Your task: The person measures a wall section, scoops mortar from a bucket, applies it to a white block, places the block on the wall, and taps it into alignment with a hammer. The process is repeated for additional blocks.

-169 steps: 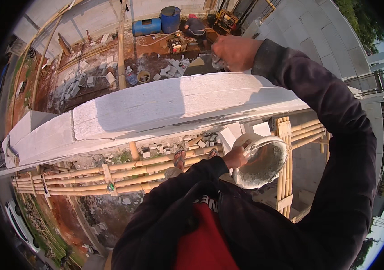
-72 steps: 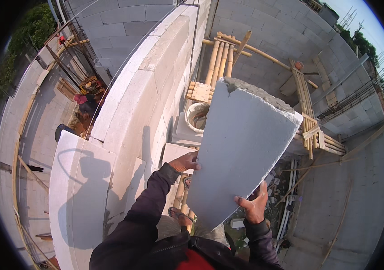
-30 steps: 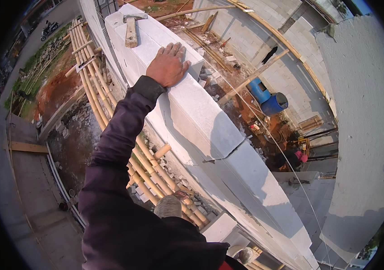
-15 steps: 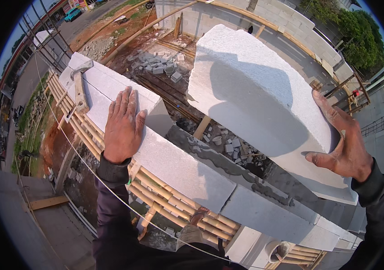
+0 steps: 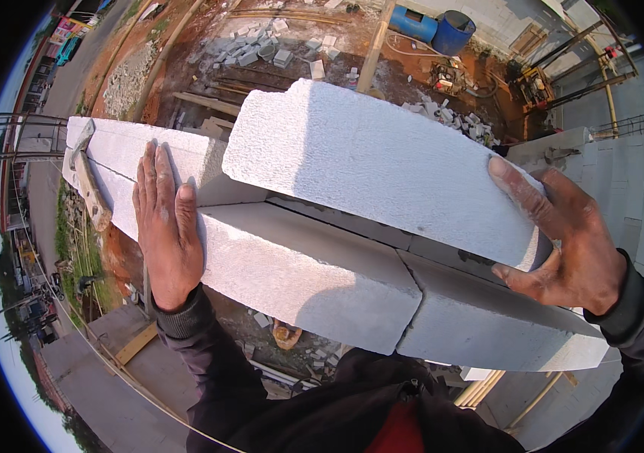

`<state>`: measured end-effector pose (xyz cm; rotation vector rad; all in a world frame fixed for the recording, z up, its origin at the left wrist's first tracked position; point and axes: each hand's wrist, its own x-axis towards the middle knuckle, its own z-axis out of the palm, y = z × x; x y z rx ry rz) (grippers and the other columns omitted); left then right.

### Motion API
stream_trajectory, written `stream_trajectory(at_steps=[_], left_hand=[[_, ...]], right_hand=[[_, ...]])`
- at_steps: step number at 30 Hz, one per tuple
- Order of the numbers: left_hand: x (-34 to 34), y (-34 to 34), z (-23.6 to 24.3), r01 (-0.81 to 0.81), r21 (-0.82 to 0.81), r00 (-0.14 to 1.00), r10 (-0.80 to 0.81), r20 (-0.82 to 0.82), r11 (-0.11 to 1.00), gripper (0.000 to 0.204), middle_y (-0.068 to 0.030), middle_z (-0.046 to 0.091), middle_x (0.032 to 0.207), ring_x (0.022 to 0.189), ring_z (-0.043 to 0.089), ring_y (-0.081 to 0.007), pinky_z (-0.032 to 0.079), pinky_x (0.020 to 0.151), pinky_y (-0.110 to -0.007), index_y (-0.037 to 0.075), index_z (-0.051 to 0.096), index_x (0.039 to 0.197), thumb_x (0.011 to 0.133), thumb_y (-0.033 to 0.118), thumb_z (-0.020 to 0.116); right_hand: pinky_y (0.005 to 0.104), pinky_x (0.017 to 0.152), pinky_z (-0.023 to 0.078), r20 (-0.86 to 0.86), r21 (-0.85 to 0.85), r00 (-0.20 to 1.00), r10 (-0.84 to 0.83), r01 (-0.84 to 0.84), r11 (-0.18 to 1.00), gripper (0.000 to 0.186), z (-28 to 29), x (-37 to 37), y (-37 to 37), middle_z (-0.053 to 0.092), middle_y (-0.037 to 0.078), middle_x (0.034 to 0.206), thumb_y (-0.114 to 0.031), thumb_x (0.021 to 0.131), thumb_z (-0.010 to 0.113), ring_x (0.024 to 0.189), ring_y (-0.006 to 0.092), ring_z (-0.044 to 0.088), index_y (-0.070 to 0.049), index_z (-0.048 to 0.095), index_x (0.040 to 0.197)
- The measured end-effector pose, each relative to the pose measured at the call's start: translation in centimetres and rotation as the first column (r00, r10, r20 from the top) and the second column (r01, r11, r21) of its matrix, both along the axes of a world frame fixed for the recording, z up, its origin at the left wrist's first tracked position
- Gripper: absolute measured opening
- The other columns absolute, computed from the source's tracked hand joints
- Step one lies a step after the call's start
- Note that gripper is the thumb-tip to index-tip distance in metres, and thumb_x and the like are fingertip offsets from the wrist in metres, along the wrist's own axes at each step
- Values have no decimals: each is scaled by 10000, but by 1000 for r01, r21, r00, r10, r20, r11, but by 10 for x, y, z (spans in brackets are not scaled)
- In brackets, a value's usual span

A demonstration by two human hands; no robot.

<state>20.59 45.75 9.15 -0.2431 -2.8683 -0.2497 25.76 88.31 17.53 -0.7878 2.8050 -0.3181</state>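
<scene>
My left hand (image 5: 165, 234) lies flat, fingers stretched forward, on top of a white lightweight concrete block (image 5: 284, 283) in the wall. In my right hand (image 5: 563, 238) is the right end of a loose white block (image 5: 375, 170), the thumb on its near side and the fingers over the far side. This loose block has a ragged far-left corner. It is over the wall's far side, above a recess behind the near row; whether its underside touches anything is hidden. A hammer (image 5: 92, 189) rests on the wall left of my left hand.
Another wall block (image 5: 495, 332) continues the near row to the right, past a dark joint. Far below are broken block pieces (image 5: 250, 49), a blue barrel (image 5: 454, 32) and an upright timber (image 5: 376, 49). A string (image 5: 122, 370) crosses at the lower left.
The loose block has come down and toward the wall, and its broad shaded side is no longer seen. My right hand keeps its hold; my left stays flat. The whole view has shifted.
</scene>
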Motion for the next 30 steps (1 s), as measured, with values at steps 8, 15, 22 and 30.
stream_trajectory(at_steps=[8, 15, 22, 30], left_hand=[[-2, 1, 0, 76, 15, 997, -76, -4, 997, 546, -218, 359, 1560, 1469, 293, -379, 209, 1189, -464, 8, 385, 1503, 1076, 345, 351], [0, 1, -1, 62, 121, 998, -63, 6, 991, 533, -186, 377, 1559, 1467, 314, -328, 250, 1183, -436, 31, 411, 1498, 1079, 357, 367], [2, 4, 1, 12, 151, 1000, -16, 23, 988, 560, -153, 373, 1569, 1468, 319, -307, 261, 1184, -427, 100, 418, 1513, 1062, 432, 390], [0, 9, 1, 23, 108, 999, -25, 21, 994, 528, -172, 375, 1565, 1471, 309, -319, 247, 1186, -430, 53, 423, 1500, 1067, 354, 397]], right_hand=[[453, 730, 511, 107, 16, 994, -25, 24, 1000, 1079, -8, 7, -21, 536, 185, 957, -314, 579, 892, 791, 313, 574, -170, 409, 1532], [434, 687, 517, 13, -47, 999, 37, -37, 998, 1087, -30, 12, -27, 539, 137, 877, -451, 589, 883, 749, 266, 564, -195, 409, 1533], [417, 691, 505, 21, -2, 999, 45, -45, 999, 1152, -35, 12, -29, 482, 104, 833, -476, 549, 889, 724, 244, 534, -204, 382, 1547], [439, 772, 488, 183, 54, 983, 33, -43, 998, 1170, -21, 6, -29, 481, 138, 900, -310, 562, 920, 783, 280, 540, -198, 331, 1567]])
